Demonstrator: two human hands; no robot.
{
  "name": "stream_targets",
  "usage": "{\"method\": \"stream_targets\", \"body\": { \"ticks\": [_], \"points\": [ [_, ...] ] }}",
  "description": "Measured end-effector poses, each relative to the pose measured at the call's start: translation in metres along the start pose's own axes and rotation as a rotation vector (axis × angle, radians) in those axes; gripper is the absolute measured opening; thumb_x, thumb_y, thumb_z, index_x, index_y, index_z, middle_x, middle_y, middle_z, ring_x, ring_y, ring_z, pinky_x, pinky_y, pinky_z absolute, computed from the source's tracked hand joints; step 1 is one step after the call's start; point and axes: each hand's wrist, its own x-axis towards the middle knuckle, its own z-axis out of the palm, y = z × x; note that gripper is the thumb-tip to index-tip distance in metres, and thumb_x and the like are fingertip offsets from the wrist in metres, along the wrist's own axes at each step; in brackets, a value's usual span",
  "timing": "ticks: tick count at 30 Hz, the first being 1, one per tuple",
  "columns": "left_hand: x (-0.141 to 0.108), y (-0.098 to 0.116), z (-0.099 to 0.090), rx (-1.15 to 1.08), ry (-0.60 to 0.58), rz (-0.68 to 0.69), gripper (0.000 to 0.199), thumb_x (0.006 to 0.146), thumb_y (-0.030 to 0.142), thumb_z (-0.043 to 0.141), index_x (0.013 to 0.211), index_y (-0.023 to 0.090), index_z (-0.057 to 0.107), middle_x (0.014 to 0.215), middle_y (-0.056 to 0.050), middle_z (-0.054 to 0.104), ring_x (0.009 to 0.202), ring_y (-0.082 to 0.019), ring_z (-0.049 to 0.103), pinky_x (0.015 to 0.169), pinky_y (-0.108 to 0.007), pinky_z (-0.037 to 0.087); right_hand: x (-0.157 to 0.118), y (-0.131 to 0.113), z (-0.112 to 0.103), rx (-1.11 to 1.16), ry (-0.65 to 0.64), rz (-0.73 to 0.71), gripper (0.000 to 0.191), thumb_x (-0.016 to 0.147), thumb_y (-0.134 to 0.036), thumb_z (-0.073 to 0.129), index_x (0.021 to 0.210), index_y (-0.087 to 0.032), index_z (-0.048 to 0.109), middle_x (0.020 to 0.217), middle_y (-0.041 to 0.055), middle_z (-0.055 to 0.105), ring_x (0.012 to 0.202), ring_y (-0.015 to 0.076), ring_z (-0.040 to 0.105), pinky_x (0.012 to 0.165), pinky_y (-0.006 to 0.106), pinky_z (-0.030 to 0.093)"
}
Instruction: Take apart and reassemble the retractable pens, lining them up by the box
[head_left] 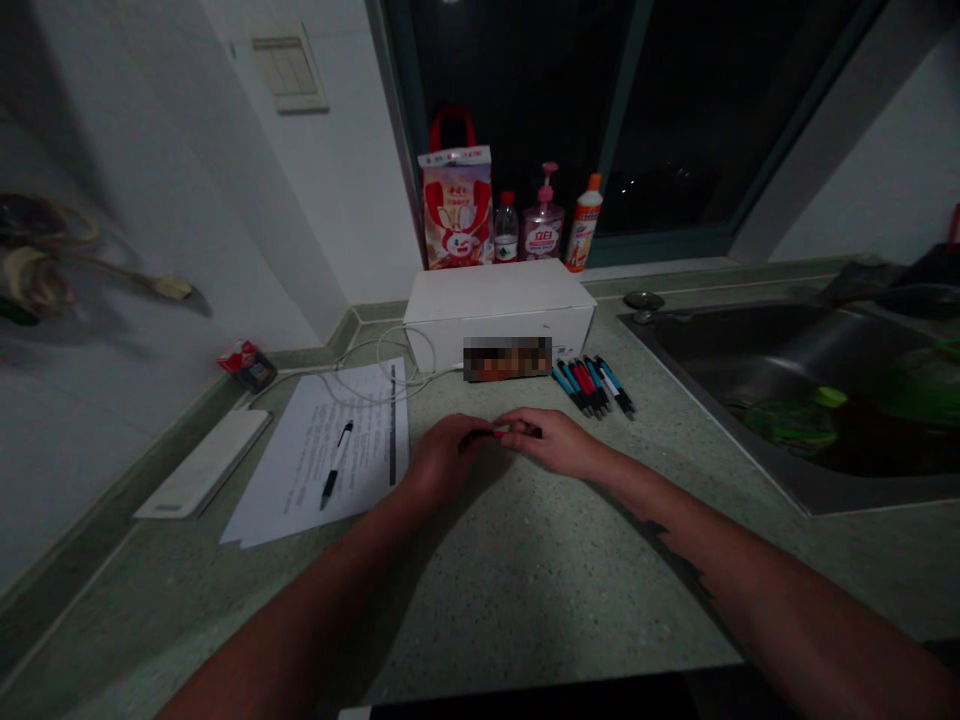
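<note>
While a red-and-black pen (498, 433), partly hidden, was held well back from the front edge of the countertop (525, 590), the left hand (442, 457) gripped one end and the right hand (553, 440) pinched the other. Beyond, a row of pens (585, 385) lay near the left edge of the sink (718, 427); leftward, a black-gripped pen (337, 464) rested on printed sheets (300, 430).
</note>
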Motion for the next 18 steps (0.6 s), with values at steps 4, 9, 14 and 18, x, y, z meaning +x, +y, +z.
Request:
{"method": "stream_targets", "body": {
  "ticks": [4,9,14,18],
  "points": [
    [-0.0001,0.0007,-0.0001,0.03,0.003,0.0,0.019,0.095,0.026,0.06,0.104,0.023,0.076,0.101,-0.005,0.077,0.095,-0.023,0.069,0.086,-0.035,0.052,-0.0012,-0.0025,-0.0012,-0.076,0.008,-0.077,0.018,0.096,-0.028,0.061,0.097,-0.02,0.076,0.088,0.0046,0.072,0.083,0.0179,0.066,0.078,0.03,0.048],
    [-0.0003,0.005,-0.0015,0.08,-0.064,-0.023,0.024,0.098,0.028,0.055,0.104,0.02,0.076,0.094,-0.007,0.077,0.09,-0.024,0.069,0.081,-0.035,0.05,-0.0023,-0.0047,-0.0004,-0.239,0.053,-0.131,0.019,0.092,-0.025,0.069,0.11,-0.022,0.074,0.106,0.0077,0.073,0.099,0.0218,0.066,0.085,0.034,0.049],
    [-0.001,0.0056,-0.0015,0.066,-0.028,0.0,0.021,0.097,0.027,0.058,0.105,0.021,0.076,0.101,-0.006,0.077,0.094,-0.023,0.068,0.083,-0.032,0.048,-0.0022,-0.0059,0.0001,-0.281,-0.007,-0.16,0.022,0.102,-0.031,0.055,0.101,-0.022,0.076,0.094,0.006,0.074,0.093,0.0209,0.066,0.083,0.034,0.048],
    [-0.0004,0.007,-0.0041,0.126,-0.062,-0.068,0.034,0.102,0.034,0.047,0.086,0.019,0.074,0.08,-0.005,0.073,0.077,-0.021,0.066,0.073,-0.031,0.046,-0.0042,-0.0074,-0.0032,-0.327,0.091,-0.217,0.007,0.094,-0.023,0.067,0.099,-0.02,0.07,0.095,0.0063,0.069,0.094,0.0212,0.063,0.082,0.033,0.046]
  ]
}}
